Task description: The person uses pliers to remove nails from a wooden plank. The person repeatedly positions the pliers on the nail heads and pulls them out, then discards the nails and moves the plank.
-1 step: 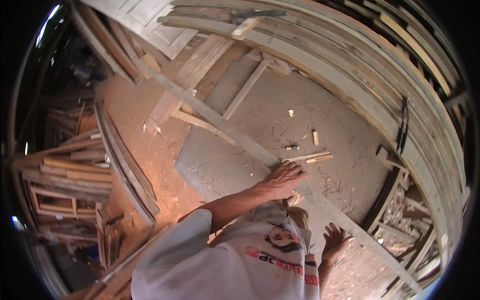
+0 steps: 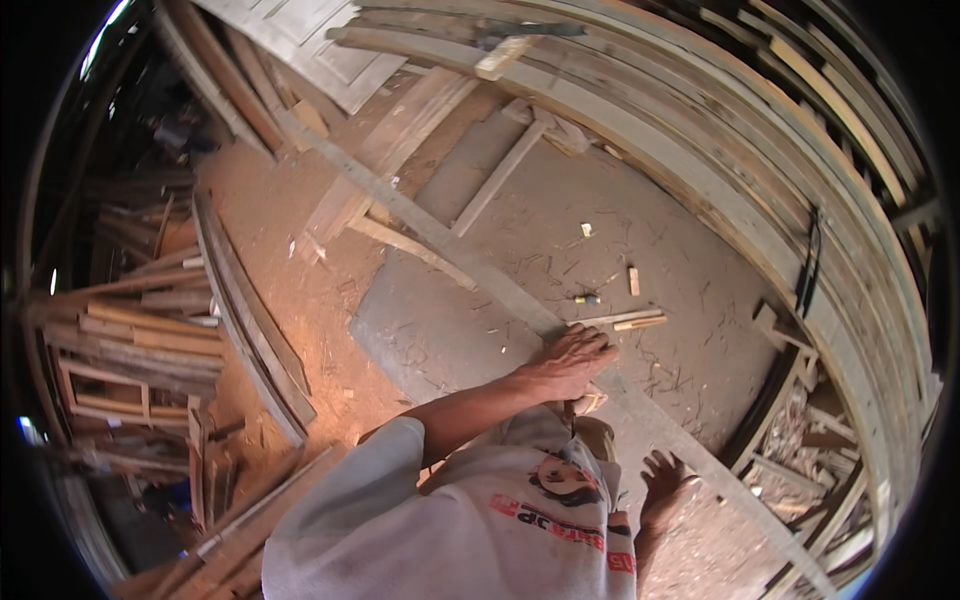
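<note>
A long, narrow wooden board (image 2: pixel 475 268) runs slantwise from the upper left to the lower right, passing in front of my body. Near its middle, my left hand (image 2: pixel 578 360) lies over the board with the fingers bent down over its far edge. My thumb side is partly out of sight. Lower right, my right hand (image 2: pixel 665 482) is beside the board's near edge with its fingers spread and nothing in them. Whether its fingertips touch the board, I cannot tell.
Small wood offcuts (image 2: pixel 640 320) and a small yellow-and-dark object (image 2: pixel 588 299) lie on the grey floor slab (image 2: pixel 690 270). Long planks (image 2: pixel 680 130) curve along the right. Stacked timber (image 2: pixel 150 330) fills the left. A wood-scrap pile (image 2: pixel 800 430) sits at right; a panelled door (image 2: pixel 310 40) is at the top.
The view has shifted slightly. Both hands keep practically the same places: the left on the board, the right spread beside it.
</note>
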### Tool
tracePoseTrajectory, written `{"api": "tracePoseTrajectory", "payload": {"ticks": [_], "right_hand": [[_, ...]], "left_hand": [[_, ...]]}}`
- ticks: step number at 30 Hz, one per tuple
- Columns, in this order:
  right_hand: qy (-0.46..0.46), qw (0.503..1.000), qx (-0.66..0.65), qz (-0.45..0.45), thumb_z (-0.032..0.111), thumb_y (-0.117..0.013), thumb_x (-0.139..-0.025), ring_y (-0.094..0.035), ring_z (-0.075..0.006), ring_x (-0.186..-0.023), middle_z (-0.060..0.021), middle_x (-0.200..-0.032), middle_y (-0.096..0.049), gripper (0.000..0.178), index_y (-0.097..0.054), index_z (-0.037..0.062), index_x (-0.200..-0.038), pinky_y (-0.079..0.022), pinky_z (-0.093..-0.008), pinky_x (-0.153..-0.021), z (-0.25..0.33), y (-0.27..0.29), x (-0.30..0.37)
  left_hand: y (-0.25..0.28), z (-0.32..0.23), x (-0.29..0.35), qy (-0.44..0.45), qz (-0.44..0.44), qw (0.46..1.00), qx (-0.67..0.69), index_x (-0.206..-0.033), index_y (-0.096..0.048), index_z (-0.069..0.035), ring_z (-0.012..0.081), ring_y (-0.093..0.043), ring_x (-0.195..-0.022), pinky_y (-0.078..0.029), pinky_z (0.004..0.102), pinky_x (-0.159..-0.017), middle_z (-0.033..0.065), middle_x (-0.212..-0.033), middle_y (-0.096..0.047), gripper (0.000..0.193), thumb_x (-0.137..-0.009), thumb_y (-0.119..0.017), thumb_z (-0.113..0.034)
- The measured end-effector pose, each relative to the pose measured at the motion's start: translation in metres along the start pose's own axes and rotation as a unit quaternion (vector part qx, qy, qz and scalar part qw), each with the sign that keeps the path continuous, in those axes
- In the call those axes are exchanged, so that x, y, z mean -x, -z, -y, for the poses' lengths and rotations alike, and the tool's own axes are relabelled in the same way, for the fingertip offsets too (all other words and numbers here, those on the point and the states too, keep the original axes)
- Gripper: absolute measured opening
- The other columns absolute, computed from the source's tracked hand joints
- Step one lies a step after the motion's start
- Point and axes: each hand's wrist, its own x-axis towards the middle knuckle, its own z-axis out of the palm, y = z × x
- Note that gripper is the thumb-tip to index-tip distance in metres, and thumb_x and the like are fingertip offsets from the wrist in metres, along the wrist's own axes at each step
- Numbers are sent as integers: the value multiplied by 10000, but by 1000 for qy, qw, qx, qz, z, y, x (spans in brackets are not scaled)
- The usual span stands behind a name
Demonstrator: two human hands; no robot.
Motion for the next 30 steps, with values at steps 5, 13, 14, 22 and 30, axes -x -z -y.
{"api": "tracePoseTrajectory", "payload": {"ticks": [5, 13, 14, 22, 30], "right_hand": [[-32, 964, 176, 198, 814, -533, -913, -714, -318, -1011, -218, -1181, -704, 991, -536, -57, -1385, -558, -393, -878, 42, -51, 1], [120, 955, 116, 244, 789, -528, -931, -699, -276, -960, -198, -1121, -697, 953, -536, -44, -1393, -554, -370, -844, 118, -109, 6], [151, 953, 137, 225, 779, -530, -942, -690, -248, -953, -170, -1121, -693, 930, -531, -27, -1408, -540, -354, -848, 121, -103, 0], [218, 928, 291, 76, 632, -578, -1002, -694, -257, -1017, -152, -1131, -703, 815, -559, -83, -1393, -527, -379, -887, 148, -109, -5], [130, 865, 484, 1, 267, -796, -932, -691, -295, -1143, -196, -1244, -716, 585, -600, -23, -1401, -531, -404, -994, 142, -118, 3]], "left_hand": [[9, 2, -6, 24, 78, 996, 18, -1342, -517, -46, 354, -468, -1397, -295, 512, -1210, 190, -1393, -552, 814, -736, -886, -444], [-3, 6, -8, 8, 3, 1000, 4, -1264, -589, -35, 326, -473, -1361, -313, 478, -1175, 179, -1340, -573, 665, -742, -864, -341], [-3, 6, -7, 1, 3, 1000, -6, -1237, -596, -39, 320, -487, -1335, -325, 476, -1158, 169, -1301, -582, 644, -732, -867, -333], [3, 5, 3, -8, -17, 1000, -5, -1182, -608, -43, 306, -522, -1275, -360, 474, -1106, 147, -1221, -599, 615, -707, -877, -327], [18, 0, -6, 24, 36, 999, 1, -1399, -585, -70, 357, -493, -1385, -311, 539, -1184, 166, -1410, -591, 775, -792, -841, -478]]}}
